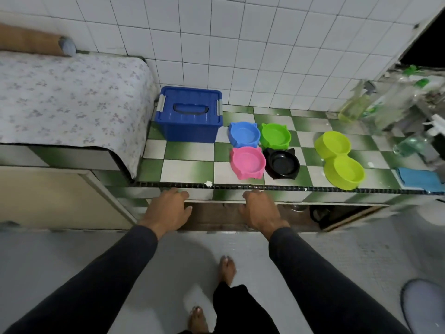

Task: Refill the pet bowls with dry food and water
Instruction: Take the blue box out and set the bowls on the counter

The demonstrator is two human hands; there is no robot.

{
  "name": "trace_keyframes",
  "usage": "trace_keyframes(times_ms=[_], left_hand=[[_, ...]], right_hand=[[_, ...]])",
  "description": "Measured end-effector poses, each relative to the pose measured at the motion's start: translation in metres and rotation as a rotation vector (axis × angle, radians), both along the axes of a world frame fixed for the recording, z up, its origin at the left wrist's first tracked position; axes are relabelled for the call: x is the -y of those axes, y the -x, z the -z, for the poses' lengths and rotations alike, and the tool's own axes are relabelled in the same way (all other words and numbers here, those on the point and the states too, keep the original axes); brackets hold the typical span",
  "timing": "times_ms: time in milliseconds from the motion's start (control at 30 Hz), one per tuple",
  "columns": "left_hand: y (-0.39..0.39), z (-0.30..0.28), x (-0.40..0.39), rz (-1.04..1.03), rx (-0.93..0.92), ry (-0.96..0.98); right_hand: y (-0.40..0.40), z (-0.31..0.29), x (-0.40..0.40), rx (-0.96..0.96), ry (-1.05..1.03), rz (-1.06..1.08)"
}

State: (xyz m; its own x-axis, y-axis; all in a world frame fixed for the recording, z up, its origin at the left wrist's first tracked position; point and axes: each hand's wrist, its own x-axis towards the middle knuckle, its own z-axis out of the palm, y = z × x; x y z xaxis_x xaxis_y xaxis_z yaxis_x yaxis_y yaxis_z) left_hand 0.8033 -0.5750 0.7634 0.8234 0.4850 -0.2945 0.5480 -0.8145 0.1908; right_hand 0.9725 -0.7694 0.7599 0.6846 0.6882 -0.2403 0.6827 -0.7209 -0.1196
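both the left hand (168, 208) and right hand (258, 209) rest loosely open, empty, on the table (187, 165) edge. beyond the right hand sit four empty bowls (248, 161); the latched blue bin (189, 114) beyond the left could spill kibble if yanked open.

1. No text, label, brand, number or sign can be read anywhere in this view.
2. The blue plastic lidded storage box (189, 114) on the green-and-white checked counter shows only moulded ridges, no lettering.
3. The clear and green plastic bottles (356, 104) at the far right carry labels, but these are too blurred to read.
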Motion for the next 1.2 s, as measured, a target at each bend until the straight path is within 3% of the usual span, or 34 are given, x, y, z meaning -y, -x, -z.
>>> trace_keyframes(times_ms=[467,867,1200], left_hand=[[0.012,0.066,0.097,-0.02,-0.065,0.078],[-0.044,0.233,0.14,-0.014,-0.193,0.254],[-0.085,0.387,0.1,-0.033,-0.054,0.25]], right_hand=[[0.015,0.061,0.11,-0.155,0.03,0.043],[-0.036,0.216,0.136,-0.239,0.059,0.029],[-0.083,0.37,0.084,-0.262,-0.015,0.07]])
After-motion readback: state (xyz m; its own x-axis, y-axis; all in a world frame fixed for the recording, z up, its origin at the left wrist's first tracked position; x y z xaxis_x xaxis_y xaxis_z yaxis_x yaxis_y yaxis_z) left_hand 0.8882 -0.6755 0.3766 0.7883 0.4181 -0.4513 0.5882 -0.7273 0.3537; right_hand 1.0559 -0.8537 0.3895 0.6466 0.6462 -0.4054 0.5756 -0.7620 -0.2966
